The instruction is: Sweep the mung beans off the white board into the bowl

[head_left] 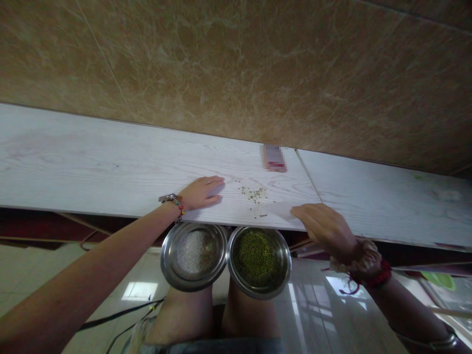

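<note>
My left hand [201, 192] lies flat on the white wood-grain surface, fingers stretched out and nothing held. A small scatter of mung beans [255, 194] mixed with pale grains lies to its right. My right hand [328, 226] is at the front edge, right of the scatter, with its fingers pressed together and pointing left; its palm side is hidden, so anything inside does not show. On my lap rest two metal bowls. The left bowl [167, 268] contains white rice [191, 250]; the right bowl [283, 270] contains green mung beans [255, 255].
A phone-like flat object [274, 158], partly pixelated, lies near the wall. The tan marbled wall [221, 69] rises behind the white surface [92, 162]. A seam [309, 174] crosses that surface. Dark cords [125, 310] hang at lower left above the tiled floor [317, 305].
</note>
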`<action>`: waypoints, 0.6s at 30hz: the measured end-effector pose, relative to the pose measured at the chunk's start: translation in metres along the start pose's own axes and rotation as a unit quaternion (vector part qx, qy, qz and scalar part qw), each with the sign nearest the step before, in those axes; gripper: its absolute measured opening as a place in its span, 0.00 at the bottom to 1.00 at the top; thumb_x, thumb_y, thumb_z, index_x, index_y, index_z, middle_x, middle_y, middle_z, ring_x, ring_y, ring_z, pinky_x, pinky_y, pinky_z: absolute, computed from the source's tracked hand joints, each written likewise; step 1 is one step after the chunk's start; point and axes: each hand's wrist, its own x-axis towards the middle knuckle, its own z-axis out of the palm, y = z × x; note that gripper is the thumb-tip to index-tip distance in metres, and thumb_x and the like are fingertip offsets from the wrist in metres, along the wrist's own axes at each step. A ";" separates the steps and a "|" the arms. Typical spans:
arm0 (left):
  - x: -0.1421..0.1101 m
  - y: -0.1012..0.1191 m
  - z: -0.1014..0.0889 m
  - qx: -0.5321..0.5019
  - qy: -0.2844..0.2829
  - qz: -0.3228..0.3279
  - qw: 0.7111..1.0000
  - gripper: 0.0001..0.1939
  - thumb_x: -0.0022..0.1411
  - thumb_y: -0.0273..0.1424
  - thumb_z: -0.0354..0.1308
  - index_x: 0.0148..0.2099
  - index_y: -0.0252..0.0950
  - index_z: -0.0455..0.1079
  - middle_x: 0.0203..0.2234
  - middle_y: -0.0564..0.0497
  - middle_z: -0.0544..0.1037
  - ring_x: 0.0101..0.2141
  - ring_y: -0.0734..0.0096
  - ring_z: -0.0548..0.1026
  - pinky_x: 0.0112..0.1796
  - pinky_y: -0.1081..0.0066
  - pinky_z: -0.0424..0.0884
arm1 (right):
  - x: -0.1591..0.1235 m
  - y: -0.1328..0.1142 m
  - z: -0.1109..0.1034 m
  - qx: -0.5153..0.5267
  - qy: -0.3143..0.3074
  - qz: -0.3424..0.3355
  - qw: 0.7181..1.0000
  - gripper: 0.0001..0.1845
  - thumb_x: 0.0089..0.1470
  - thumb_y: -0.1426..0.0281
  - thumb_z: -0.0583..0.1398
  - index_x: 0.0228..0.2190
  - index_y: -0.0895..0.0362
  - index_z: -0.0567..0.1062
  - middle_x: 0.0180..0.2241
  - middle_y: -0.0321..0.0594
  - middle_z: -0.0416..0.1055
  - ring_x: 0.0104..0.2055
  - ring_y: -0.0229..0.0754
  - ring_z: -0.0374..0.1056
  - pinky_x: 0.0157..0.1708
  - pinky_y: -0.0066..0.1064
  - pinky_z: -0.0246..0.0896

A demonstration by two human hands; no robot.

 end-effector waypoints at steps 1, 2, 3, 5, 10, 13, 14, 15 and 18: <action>0.000 0.000 0.000 0.000 0.000 0.001 1.000 0.27 0.64 0.42 0.45 0.60 0.33 0.58 0.60 0.40 0.65 0.59 0.60 0.62 0.57 0.61 0.58 | 0.003 0.000 -0.001 -0.001 0.003 -0.004 1.000 0.18 0.54 0.85 0.49 0.37 0.60 0.75 0.32 0.43 0.78 0.35 0.40 0.72 0.35 0.32 0.68; 0.000 0.000 0.000 -0.001 0.001 0.002 1.000 0.27 0.64 0.42 0.45 0.60 0.33 0.58 0.60 0.40 0.65 0.59 0.60 0.62 0.57 0.61 0.58 | 0.005 0.000 -0.003 -0.002 0.004 -0.007 1.000 0.17 0.54 0.84 0.50 0.36 0.61 0.75 0.32 0.43 0.78 0.34 0.40 0.72 0.34 0.32 0.68; 0.000 -0.001 0.001 -0.001 0.002 0.003 1.000 0.27 0.64 0.42 0.45 0.60 0.33 0.58 0.60 0.40 0.65 0.59 0.60 0.62 0.57 0.61 0.58 | 0.006 -0.002 -0.005 0.000 0.003 -0.010 1.000 0.16 0.55 0.84 0.49 0.36 0.61 0.75 0.31 0.43 0.78 0.34 0.40 0.72 0.34 0.31 0.68; 0.000 -0.001 0.002 -0.001 0.004 0.005 1.000 0.27 0.64 0.43 0.45 0.60 0.33 0.58 0.60 0.40 0.65 0.59 0.60 0.62 0.57 0.61 0.59 | 0.009 -0.006 -0.011 0.008 0.000 -0.014 1.000 0.16 0.55 0.84 0.49 0.35 0.60 0.74 0.30 0.42 0.78 0.34 0.39 0.72 0.34 0.30 0.68; 0.000 -0.003 0.003 -0.002 0.010 0.010 1.000 0.26 0.63 0.43 0.45 0.59 0.34 0.59 0.59 0.41 0.65 0.59 0.60 0.63 0.57 0.60 0.60 | 0.012 -0.018 -0.018 0.028 -0.005 -0.014 0.999 0.15 0.58 0.82 0.48 0.35 0.61 0.73 0.30 0.43 0.77 0.32 0.39 0.71 0.32 0.30 0.68; 0.000 -0.003 0.003 0.002 0.010 0.009 1.000 0.27 0.63 0.42 0.45 0.59 0.33 0.59 0.59 0.40 0.66 0.59 0.59 0.63 0.57 0.60 0.60 | 0.014 -0.021 -0.020 0.041 -0.001 -0.011 0.999 0.15 0.58 0.82 0.48 0.36 0.61 0.73 0.31 0.42 0.78 0.33 0.39 0.71 0.33 0.30 0.68; 0.000 -0.003 0.003 0.003 0.008 0.008 1.000 0.27 0.63 0.42 0.45 0.59 0.32 0.59 0.59 0.39 0.65 0.59 0.59 0.63 0.57 0.60 0.60 | 0.014 -0.021 -0.021 0.043 -0.001 -0.009 0.999 0.15 0.58 0.82 0.48 0.36 0.60 0.73 0.31 0.42 0.78 0.34 0.39 0.71 0.33 0.30 0.68; 0.000 -0.003 0.003 0.003 0.007 0.008 1.000 0.27 0.63 0.42 0.45 0.59 0.32 0.59 0.59 0.39 0.65 0.59 0.59 0.63 0.57 0.60 0.60 | 0.014 -0.021 -0.022 0.044 0.000 -0.006 0.999 0.15 0.58 0.82 0.48 0.36 0.60 0.72 0.31 0.42 0.78 0.34 0.39 0.71 0.33 0.31 0.68; 0.000 -0.003 0.004 0.001 0.012 0.010 1.000 0.26 0.64 0.43 0.45 0.59 0.34 0.59 0.59 0.41 0.65 0.59 0.60 0.63 0.57 0.61 0.60 | 0.014 -0.020 -0.023 0.039 0.000 0.006 0.999 0.14 0.58 0.82 0.48 0.36 0.60 0.72 0.30 0.43 0.77 0.33 0.40 0.71 0.33 0.31 0.68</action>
